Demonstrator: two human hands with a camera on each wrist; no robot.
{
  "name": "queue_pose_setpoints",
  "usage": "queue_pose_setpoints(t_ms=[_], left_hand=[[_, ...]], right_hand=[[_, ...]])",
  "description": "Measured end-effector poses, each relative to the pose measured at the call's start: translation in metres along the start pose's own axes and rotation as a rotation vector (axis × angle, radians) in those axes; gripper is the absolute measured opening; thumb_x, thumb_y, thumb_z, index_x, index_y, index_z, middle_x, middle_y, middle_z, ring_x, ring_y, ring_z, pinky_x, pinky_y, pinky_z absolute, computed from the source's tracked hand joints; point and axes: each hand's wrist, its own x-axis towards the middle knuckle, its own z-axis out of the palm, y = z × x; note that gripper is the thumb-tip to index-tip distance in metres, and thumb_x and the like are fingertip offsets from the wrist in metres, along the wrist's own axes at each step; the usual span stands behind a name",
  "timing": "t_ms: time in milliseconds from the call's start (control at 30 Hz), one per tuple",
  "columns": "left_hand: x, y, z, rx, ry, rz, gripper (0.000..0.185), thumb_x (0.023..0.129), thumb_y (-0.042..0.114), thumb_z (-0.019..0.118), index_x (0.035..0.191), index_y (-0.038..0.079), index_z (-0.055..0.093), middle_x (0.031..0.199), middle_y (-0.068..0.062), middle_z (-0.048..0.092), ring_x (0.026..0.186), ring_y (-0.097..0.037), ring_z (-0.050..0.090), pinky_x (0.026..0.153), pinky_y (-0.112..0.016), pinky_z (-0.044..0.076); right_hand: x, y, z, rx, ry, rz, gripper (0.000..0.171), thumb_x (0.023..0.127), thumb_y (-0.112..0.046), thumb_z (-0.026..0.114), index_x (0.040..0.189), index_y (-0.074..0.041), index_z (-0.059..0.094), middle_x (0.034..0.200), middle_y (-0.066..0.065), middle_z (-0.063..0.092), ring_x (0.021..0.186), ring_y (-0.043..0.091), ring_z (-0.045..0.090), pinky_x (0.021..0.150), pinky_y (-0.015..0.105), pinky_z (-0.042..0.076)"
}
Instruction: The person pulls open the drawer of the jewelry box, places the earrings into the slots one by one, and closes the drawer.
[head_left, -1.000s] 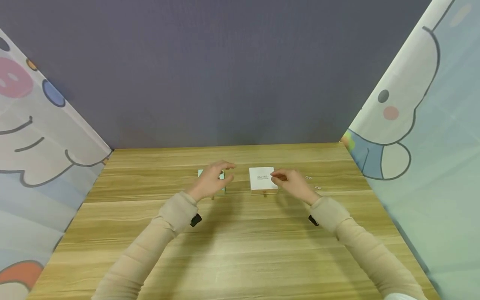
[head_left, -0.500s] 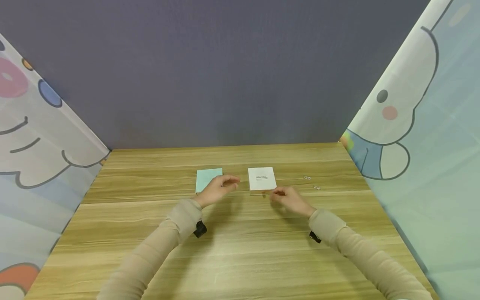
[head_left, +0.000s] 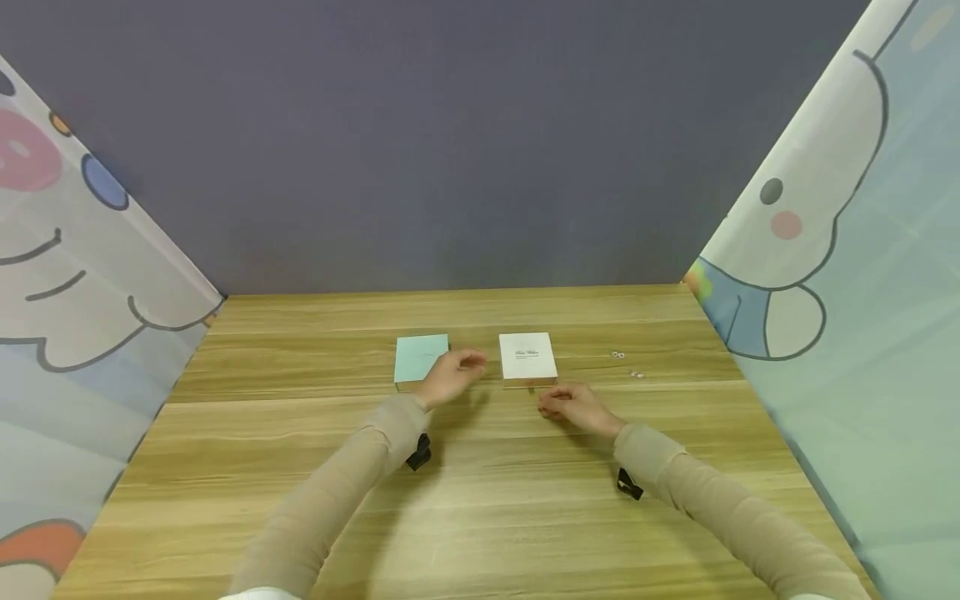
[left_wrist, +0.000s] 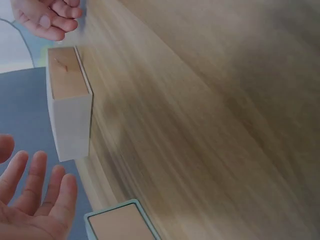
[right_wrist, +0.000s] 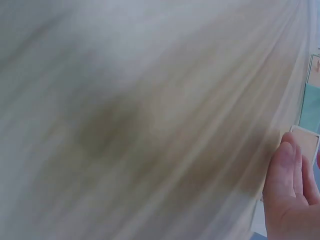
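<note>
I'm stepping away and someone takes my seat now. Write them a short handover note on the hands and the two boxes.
Left hand: fingers straight and relaxed, nothing in its grip, hovering between the boxes.
Right hand: loosely curled, holding nothing, just in front of the white box.
The white box sits closed on the wooden table; the mint box lies flat to its left. A few tiny pale items lie to the right.
Done: neither box looks opened.
Left: probably opening the white box.

The long light-brown table [head_left: 480, 500] looks like streaked wood grain with a smooth, faintly shiny finish. The small white square box [head_left: 527, 358] and flat mint-green square box [head_left: 417, 357] look like matt cardboard.
</note>
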Motion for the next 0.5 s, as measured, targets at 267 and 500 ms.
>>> queue_pose_setpoints(t_ms=[267, 500], left_hand=[[0.023, 0.002, 0.005, 0.019, 0.027, 0.025, 0.033, 0.095, 0.019, 0.050, 0.126, 0.007, 0.054, 0.125, -0.008, 0.056, 0.118, -0.026, 0.050, 0.099, -0.040, 0.043], [0.040, 0.008, 0.004, 0.031, 0.013, 0.030, 0.036, 0.096, 0.021, 0.049, 0.129, 0.008, 0.051, 0.128, -0.008, 0.054, 0.120, -0.026, 0.048, 0.098, -0.039, 0.044]], right_hand=[[0.007, 0.001, 0.009, 0.183, 0.096, 0.116, 0.032, 0.093, -0.011, 0.053, 0.116, 0.009, 0.057, 0.112, 0.021, 0.061, 0.093, 0.017, 0.065, 0.083, 0.026, 0.054], [0.015, -0.002, 0.016, 0.285, 0.113, 0.157, 0.032, 0.093, -0.009, 0.052, 0.117, 0.011, 0.055, 0.110, 0.021, 0.062, 0.088, 0.011, 0.065, 0.081, 0.022, 0.054]])
